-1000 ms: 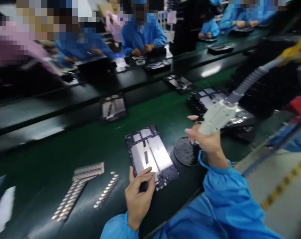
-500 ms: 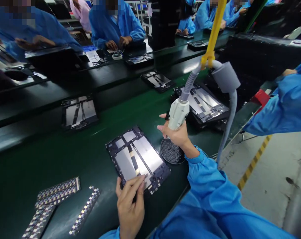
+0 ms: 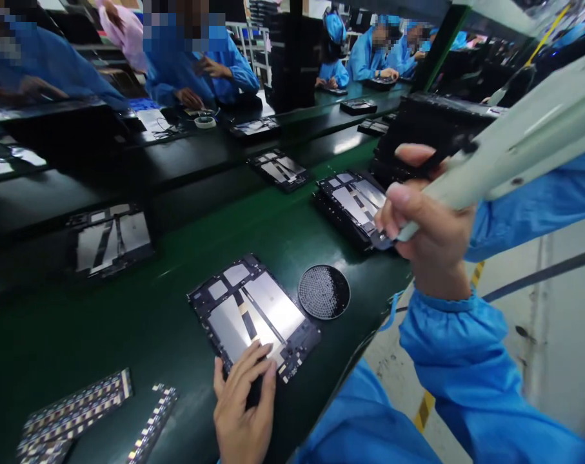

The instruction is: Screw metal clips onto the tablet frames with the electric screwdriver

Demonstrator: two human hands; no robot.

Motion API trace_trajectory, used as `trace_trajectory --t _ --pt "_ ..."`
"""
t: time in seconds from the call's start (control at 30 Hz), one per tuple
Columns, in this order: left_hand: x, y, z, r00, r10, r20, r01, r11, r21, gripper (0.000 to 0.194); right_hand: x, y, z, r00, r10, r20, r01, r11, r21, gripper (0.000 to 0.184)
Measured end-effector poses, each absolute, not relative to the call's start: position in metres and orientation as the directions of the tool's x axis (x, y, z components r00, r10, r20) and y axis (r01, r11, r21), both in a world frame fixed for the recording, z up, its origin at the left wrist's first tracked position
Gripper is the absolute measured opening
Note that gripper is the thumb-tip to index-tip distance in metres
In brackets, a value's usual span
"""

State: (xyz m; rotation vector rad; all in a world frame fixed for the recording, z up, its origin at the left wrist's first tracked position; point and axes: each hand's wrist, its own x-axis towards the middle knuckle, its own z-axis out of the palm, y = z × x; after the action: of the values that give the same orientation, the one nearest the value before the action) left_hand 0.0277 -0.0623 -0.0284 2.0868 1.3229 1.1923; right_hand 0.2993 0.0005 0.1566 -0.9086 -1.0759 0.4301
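My left hand (image 3: 246, 399) lies over the near-left edge of an opened tablet (image 3: 282, 299), its fingers pressed on the silver and black inside. The tablet rests on the green work surface with a dark ribbon strip across its middle. My right hand (image 3: 432, 225) is raised to the right, wrapped round a pale electric screwdriver (image 3: 519, 138) that tilts up to the right. The screwdriver's lower end is blurred in front of a stack of opened tablets (image 3: 347, 203). A round black tray (image 3: 324, 292) of small screws sits just right of the tablet, touched by neither hand.
Strips of small parts (image 3: 79, 412) lie at the lower left, with another strip (image 3: 151, 425) beside them. More opened tablets (image 3: 113, 238) sit farther along the line. Co-workers in blue (image 3: 200, 71) sit across. A co-worker's sleeve (image 3: 538, 193) shows behind my right hand.
My right hand has moved right and closer to the camera with the screwdriver, uncovering the screw tray. My left hand stays on the tablet, while the whole view has shifted slightly.
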Motion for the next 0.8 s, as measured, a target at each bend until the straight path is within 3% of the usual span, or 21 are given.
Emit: trace_trajectory --t 0.17,0.3,0.53,0.67,0.8 --pt "0.034 -0.066 -0.025 0.243 0.821 0.516 0.533 -0.558 0.637 0.009 0.286 0.025 0.081 0.442 0.792 0.420 0.037 0.452 -0.891 0.027" --pt "0.028 -0.066 -0.021 0.185 0.833 0.521 0.565 -0.524 0.637 0.012 0.280 0.049 0.034 0.443 0.833 0.332 -0.009 0.374 -0.927 0.027" --pt "0.006 -0.058 -0.006 -0.184 0.933 0.309 0.694 -0.100 0.713 0.032 0.277 0.061 0.022 0.401 0.872 0.280 0.084 0.270 -0.959 0.024" --pt "0.007 -0.052 0.005 -0.480 0.865 0.145 0.573 0.184 0.799 0.049 0.275 0.061 0.020 0.390 0.880 0.271 0.065 0.267 -0.961 0.023" --pt "0.003 -0.049 0.008 -0.538 0.842 0.035 0.477 0.270 0.836 0.050 0.275 0.060 0.019 0.384 0.884 0.268 0.063 0.265 -0.962 0.021"
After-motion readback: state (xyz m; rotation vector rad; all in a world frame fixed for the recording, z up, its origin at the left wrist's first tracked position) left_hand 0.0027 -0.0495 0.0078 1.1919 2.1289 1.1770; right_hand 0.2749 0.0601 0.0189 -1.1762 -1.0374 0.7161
